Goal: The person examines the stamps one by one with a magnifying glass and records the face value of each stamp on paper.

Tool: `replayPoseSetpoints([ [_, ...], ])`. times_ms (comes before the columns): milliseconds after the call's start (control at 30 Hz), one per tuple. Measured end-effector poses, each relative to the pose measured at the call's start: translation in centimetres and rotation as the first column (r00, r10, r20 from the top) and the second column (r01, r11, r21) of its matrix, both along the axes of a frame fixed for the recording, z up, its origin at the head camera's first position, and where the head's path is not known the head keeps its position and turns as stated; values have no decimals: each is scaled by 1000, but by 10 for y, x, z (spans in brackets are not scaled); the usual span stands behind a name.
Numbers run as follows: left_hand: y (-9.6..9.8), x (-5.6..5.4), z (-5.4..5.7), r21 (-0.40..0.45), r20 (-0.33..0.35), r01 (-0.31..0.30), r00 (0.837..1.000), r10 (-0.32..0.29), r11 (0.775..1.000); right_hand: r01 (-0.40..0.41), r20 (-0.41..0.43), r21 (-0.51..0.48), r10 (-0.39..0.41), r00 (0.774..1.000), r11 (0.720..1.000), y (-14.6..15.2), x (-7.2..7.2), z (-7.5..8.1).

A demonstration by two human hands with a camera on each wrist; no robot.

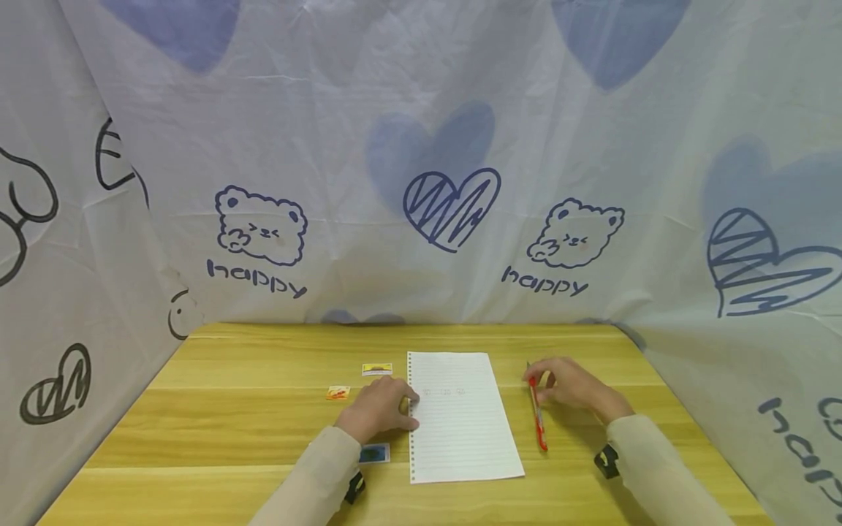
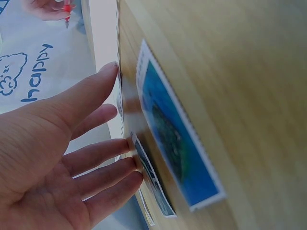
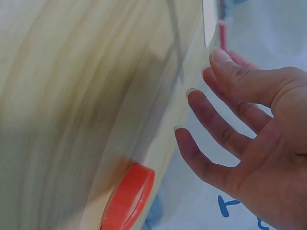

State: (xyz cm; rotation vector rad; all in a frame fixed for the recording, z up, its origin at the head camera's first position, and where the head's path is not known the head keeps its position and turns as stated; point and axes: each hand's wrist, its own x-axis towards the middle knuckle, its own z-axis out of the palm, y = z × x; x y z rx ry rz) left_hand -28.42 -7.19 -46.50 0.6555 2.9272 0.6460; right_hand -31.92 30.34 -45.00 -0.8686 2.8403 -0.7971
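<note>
My right hand [image 1: 571,383] pinches a red pen [image 1: 537,416] between thumb and index finger, right of a lined sheet of paper [image 1: 460,446]. The other fingers are loosely bent in the right wrist view. My left hand [image 1: 379,409] rests by the sheet's punched left edge, thumb and index tips touching it, fingers fairly straight. Around that hand lie a yellow stamp [image 1: 377,370], an orange-yellow stamp [image 1: 338,393] and a blue stamp [image 1: 375,454]. A darker stamp [image 2: 154,179] shows under the fingertips in the left wrist view. Faint small drawings [image 1: 446,392] mark the sheet.
A red ring-shaped object [image 3: 128,199] stands on the wooden table [image 1: 250,409] in the right wrist view; my hand hides it in the head view. A printed cloth [image 1: 355,146] with hearts and bears hangs behind and beside the table.
</note>
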Motion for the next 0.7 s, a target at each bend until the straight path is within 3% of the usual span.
replayPoseSetpoints([
  [333,0,0,-2,4,0,4,1000,-4,1000,2,16,44,-3,1000,999,-1,1,-3],
  [700,0,1,2,6,1,6,1000,-6,1000,13,-54,147,-5,999,989,3,2,-7],
])
